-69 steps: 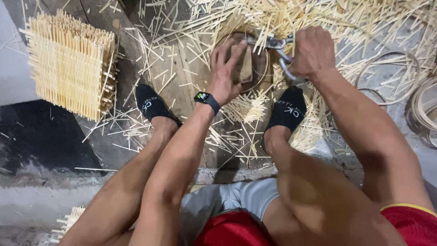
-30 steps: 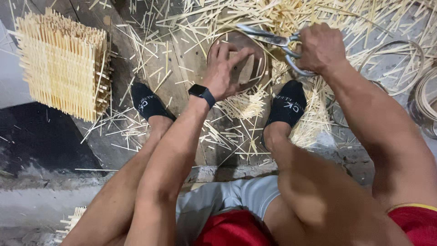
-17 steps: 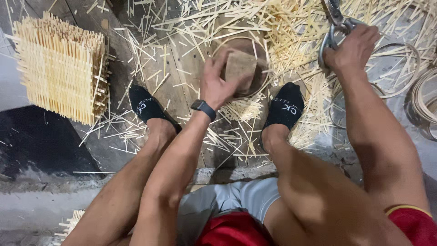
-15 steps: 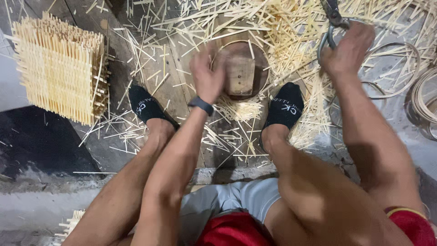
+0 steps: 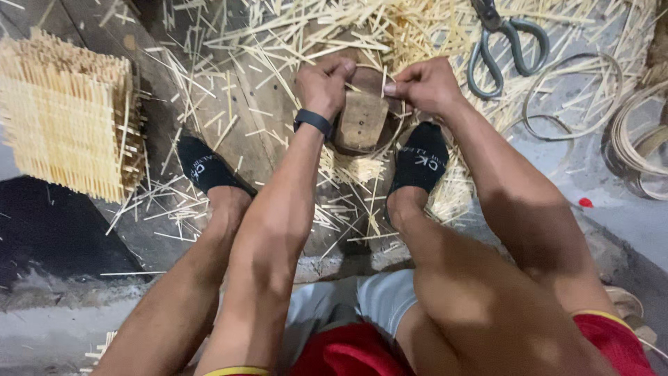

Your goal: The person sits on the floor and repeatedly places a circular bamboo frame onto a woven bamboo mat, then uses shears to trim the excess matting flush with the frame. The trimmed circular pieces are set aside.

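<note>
Wooden block [image 5: 360,120] is steadied on the floor by the closed left hand [image 5: 323,83]; a bamboo strip [image 5: 382,82] is pinched by the right hand [image 5: 426,86]; shears [image 5: 502,43] are laid aside.

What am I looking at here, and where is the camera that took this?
There is no machine: a person works with two bare hands, and the camera sits on their head looking down, so you see their own arms, knees and black-socked feet. The left hand, with a dark wristband, and the right hand both grip a small wooden block resting on a round wooden stump between the feet. The right hand's fingertips also seem to pinch a thin strip. Pale cut sticks litter the floor all around. A pair of large scissors lies beyond the right hand, untouched. To the left stands a woven panel of pale sticks; coiled thin strips lie at the right.
</note>
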Demonstrator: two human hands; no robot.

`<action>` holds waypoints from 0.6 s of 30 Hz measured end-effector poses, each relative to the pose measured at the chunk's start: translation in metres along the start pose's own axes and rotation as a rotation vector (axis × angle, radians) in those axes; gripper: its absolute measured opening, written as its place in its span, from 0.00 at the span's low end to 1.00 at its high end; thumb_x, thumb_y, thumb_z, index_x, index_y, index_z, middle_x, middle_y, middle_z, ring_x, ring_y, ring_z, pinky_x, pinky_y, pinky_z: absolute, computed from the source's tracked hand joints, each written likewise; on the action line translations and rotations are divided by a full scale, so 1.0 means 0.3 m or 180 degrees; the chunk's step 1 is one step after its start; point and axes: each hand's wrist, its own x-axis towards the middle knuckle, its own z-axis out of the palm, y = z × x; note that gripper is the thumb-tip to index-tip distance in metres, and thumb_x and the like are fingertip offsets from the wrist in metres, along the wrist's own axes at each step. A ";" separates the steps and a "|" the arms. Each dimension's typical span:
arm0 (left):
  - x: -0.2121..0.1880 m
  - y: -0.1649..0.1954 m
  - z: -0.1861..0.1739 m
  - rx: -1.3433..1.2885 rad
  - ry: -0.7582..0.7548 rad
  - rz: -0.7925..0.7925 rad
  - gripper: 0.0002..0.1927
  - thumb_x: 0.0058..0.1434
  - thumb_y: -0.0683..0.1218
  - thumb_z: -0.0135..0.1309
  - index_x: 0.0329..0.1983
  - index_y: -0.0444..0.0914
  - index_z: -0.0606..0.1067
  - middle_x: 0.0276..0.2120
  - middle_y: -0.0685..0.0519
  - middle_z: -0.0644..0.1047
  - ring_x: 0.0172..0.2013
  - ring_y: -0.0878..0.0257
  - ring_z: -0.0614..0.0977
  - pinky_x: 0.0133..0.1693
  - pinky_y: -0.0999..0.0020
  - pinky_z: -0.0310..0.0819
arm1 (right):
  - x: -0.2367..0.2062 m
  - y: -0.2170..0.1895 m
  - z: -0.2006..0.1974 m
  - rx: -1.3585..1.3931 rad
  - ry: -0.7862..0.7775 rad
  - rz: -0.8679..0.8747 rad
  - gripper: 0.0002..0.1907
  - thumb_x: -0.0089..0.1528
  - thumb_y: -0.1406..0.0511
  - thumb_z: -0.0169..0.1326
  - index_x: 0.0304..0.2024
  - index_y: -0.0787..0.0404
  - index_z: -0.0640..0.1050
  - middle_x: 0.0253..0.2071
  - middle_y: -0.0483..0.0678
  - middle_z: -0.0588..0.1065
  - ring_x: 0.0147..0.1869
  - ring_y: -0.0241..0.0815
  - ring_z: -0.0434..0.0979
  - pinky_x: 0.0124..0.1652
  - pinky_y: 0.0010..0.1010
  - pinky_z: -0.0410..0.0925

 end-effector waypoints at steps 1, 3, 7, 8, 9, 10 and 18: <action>0.002 -0.005 0.006 0.0032 0.0046 -0.0039 0.11 0.56 0.51 0.63 0.37 0.41 0.86 0.29 0.49 0.86 0.29 0.61 0.87 0.36 0.67 0.79 | -0.001 0.000 0.001 0.0172 -0.0020 -0.0073 0.11 0.58 0.64 0.69 0.37 0.66 0.84 0.29 0.50 0.81 0.25 0.34 0.76 0.26 0.28 0.69; 0.010 -0.011 0.013 -0.0131 0.0080 0.0180 0.12 0.56 0.51 0.64 0.38 0.40 0.86 0.30 0.48 0.86 0.30 0.60 0.87 0.36 0.65 0.80 | -0.013 -0.005 0.007 0.0521 -0.0033 -0.0287 0.12 0.60 0.64 0.68 0.37 0.69 0.84 0.30 0.53 0.80 0.26 0.35 0.75 0.26 0.29 0.67; 0.005 -0.044 -0.024 -0.0558 0.0507 0.0451 0.18 0.62 0.52 0.63 0.51 0.37 0.81 0.44 0.43 0.80 0.41 0.57 0.82 0.40 0.61 0.76 | -0.074 -0.005 0.011 0.0233 0.0097 -0.0075 0.14 0.59 0.63 0.67 0.42 0.65 0.82 0.33 0.50 0.81 0.30 0.33 0.80 0.30 0.24 0.74; -0.006 -0.067 -0.049 -0.0435 0.0647 -0.0008 0.17 0.67 0.53 0.59 0.48 0.35 0.81 0.42 0.42 0.81 0.40 0.55 0.81 0.40 0.60 0.76 | -0.089 0.002 0.009 0.0336 -0.0002 0.0148 0.15 0.59 0.64 0.66 0.44 0.65 0.80 0.33 0.50 0.81 0.30 0.34 0.81 0.30 0.24 0.75; -0.032 -0.099 -0.084 -0.0311 0.0762 -0.0474 0.18 0.72 0.54 0.54 0.46 0.34 0.82 0.40 0.41 0.82 0.38 0.54 0.81 0.40 0.59 0.76 | -0.101 0.011 0.011 0.0439 -0.0092 0.0384 0.16 0.59 0.64 0.66 0.45 0.65 0.78 0.34 0.50 0.81 0.30 0.35 0.82 0.30 0.24 0.76; -0.061 -0.134 -0.113 -0.0185 0.0872 -0.0954 0.22 0.77 0.56 0.49 0.43 0.33 0.82 0.37 0.41 0.83 0.37 0.52 0.80 0.41 0.59 0.76 | -0.108 0.021 0.013 0.0568 -0.0125 0.0296 0.15 0.59 0.65 0.64 0.45 0.67 0.79 0.35 0.51 0.81 0.31 0.36 0.82 0.31 0.24 0.77; -0.147 -0.271 -0.114 -0.1424 -0.0127 -0.1226 0.19 0.54 0.43 0.67 0.48 0.27 0.83 0.35 0.46 0.85 0.32 0.61 0.83 0.36 0.64 0.78 | -0.033 0.099 0.030 0.1064 -0.0375 0.0093 0.12 0.61 0.69 0.64 0.43 0.72 0.80 0.35 0.52 0.81 0.35 0.38 0.83 0.32 0.26 0.79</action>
